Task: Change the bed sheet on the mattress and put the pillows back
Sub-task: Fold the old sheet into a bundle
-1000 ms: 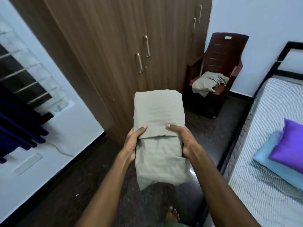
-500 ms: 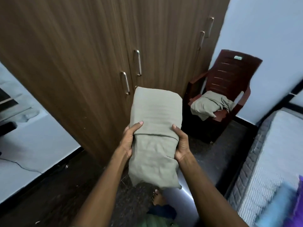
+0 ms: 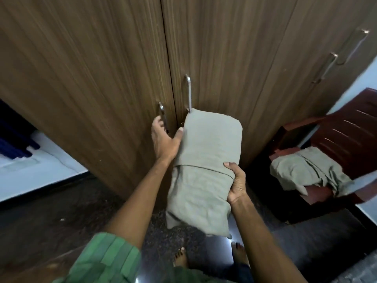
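The left hand (image 3: 164, 139) has let go of the folded sheet (image 3: 204, 170), fingers apart at the wardrobe handle (image 3: 162, 115); the right hand (image 3: 236, 182) alone grips the sheet, right of that handle. Probably stowing it.

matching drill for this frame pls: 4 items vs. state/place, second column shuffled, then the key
1. left hand
2. right hand
3. crumpled cloth
4. wardrobe doors

A. closed
B. lying on the red chair
C. at the door handle
D. gripping the folded sheet

Pairs: 1-C, 2-D, 3-B, 4-A
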The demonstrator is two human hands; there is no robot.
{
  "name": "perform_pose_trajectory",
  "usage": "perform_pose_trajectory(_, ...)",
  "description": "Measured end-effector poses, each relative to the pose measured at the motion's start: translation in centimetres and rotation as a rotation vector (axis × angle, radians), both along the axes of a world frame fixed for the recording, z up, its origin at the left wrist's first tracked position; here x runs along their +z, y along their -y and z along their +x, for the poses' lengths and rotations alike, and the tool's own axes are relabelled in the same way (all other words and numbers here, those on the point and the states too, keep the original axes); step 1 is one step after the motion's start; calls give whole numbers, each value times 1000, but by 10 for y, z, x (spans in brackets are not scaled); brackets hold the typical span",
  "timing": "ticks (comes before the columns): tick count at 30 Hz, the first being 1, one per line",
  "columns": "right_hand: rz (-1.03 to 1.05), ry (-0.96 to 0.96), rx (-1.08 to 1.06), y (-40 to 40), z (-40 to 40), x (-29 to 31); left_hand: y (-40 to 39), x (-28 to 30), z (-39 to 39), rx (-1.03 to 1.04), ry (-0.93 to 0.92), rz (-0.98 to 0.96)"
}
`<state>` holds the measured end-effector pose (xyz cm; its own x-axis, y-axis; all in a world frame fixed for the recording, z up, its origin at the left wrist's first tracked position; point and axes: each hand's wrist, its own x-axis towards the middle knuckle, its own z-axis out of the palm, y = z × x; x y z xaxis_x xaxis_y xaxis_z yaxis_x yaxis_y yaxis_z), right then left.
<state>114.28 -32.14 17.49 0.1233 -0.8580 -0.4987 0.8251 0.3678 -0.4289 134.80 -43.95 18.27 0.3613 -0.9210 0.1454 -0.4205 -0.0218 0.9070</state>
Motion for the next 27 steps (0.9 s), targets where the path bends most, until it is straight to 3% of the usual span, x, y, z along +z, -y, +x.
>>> perform_pose_trajectory(10,0,-87,441,48,-69,16,17,18,-23,155,-180,199)
perform_pose_trajectory(21,-73,-154,742,25,-65,43,-114,15,-49,407,-58,162)
perform_pose_trajectory(27,-70,-166,862,-16,-48,41,-177,17,-39,434,-100,180)
